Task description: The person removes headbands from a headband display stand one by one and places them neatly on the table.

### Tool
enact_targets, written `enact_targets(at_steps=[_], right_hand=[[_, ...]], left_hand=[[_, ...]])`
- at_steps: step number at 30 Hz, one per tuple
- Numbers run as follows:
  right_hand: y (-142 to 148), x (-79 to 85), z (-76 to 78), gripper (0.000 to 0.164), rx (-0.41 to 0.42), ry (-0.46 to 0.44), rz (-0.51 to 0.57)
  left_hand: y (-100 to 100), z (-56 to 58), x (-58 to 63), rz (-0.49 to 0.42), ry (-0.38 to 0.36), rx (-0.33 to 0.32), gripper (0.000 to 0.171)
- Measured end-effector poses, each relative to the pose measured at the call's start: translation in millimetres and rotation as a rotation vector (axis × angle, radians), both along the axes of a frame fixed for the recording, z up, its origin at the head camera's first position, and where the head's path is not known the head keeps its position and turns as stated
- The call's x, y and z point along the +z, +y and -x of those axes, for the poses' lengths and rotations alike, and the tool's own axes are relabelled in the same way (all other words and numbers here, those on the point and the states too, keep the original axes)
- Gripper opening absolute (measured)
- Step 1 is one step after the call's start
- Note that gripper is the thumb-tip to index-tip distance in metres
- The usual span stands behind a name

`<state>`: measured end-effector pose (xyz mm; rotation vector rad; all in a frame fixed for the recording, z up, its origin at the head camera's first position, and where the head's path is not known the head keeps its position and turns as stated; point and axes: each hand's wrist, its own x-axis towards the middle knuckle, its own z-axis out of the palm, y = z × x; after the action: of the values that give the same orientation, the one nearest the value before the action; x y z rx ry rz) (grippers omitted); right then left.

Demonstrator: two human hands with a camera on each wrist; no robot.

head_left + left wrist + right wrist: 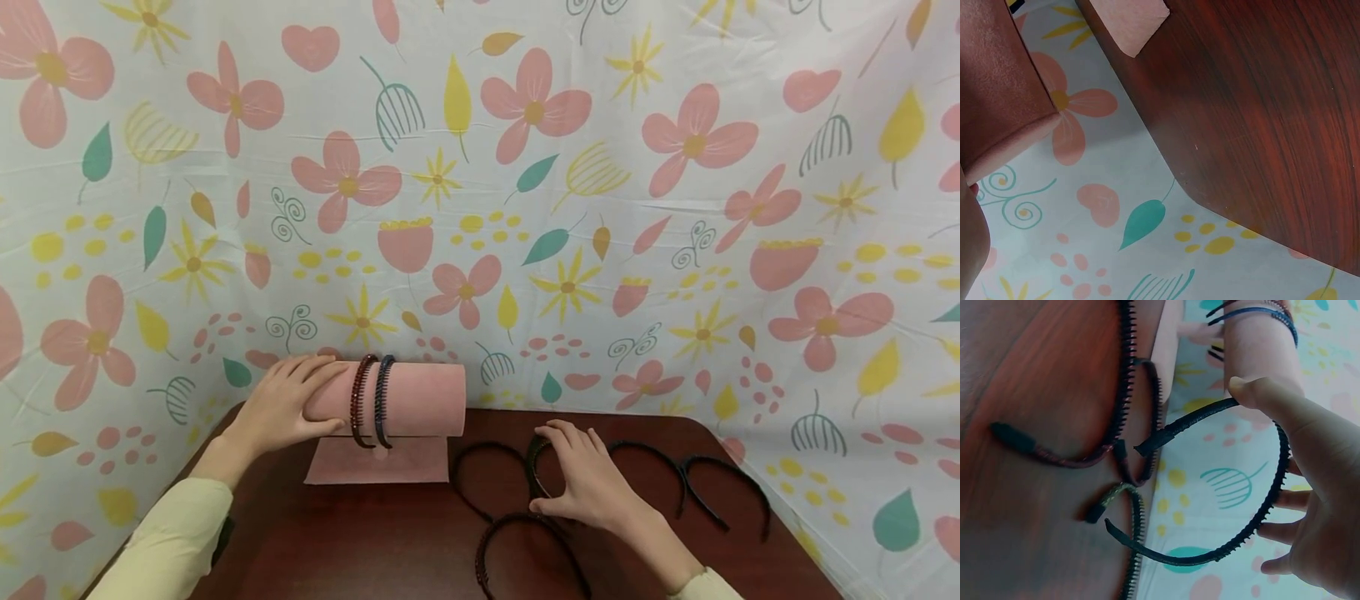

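Observation:
A pink headband stand (427, 398), a padded roll above a flat base (375, 467), carries two toothed headbands: one reddish brown (357, 400), one dark blue (382, 400). My left hand (288, 400) grips the roll's left end, fingers over the top and thumb along the front. In the left wrist view, the roll (1000, 81) shows with only a sliver of that hand beside it. My right hand (581, 479) holds a black toothed headband (1191, 417) between thumb and fingers, its open ends pointing away from the palm. Part of this band is hidden behind the fingers.
More headbands lie on the dark red-brown table (337, 533): one at the front (483, 554), one right of the stand (457, 475), two at the right (723, 504). A greenish-gold banded one (1135, 519) shows below the held band. Flower-patterned cloth (480, 208) hangs behind.

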<state>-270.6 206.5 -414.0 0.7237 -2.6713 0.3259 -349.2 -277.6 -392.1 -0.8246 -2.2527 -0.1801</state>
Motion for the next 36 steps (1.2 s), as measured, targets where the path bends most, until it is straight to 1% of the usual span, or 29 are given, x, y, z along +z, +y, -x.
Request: enact_targets(at_steps=[2,5,9,13,16,24,36], right_hand=[[3.5,-1.8,-2.0,0.098,0.001,-0.001,-0.003],[8.9,-4.1,-4.6,0.098,-0.009,-0.030,-0.010],[17.1,-7.4,-8.3,0.096,-0.024,-0.106,-0.005],[26.3,-12.4,-12.5,0.095,-0.016,-0.168,0.010],[33.0,-16.6,-15.9,0.095,-0.008,-0.188,0.014],[50.1,-23.2,-22.8,0.089,-0.014,-0.207,-0.010],[75.9,-31.3,-30.0,0.089,-0.046,-0.343,-0.008]], left_hand=[[-0.3,0.0,-0.1,0.001,0.003,0.001,0.083],[-0.3,-0.7,0.2,0.002,0.001,0.007,0.084],[0.1,-2.0,1.2,0.000,-0.010,0.013,0.084],[0.3,-2.7,2.0,-0.001,-0.017,0.017,0.084],[1.0,-2.9,2.5,-0.002,-0.021,0.014,0.084],[1.0,-2.6,2.9,-0.008,-0.022,0.011,0.084],[1.3,-3.0,2.5,-0.005,-0.016,0.001,0.082]])
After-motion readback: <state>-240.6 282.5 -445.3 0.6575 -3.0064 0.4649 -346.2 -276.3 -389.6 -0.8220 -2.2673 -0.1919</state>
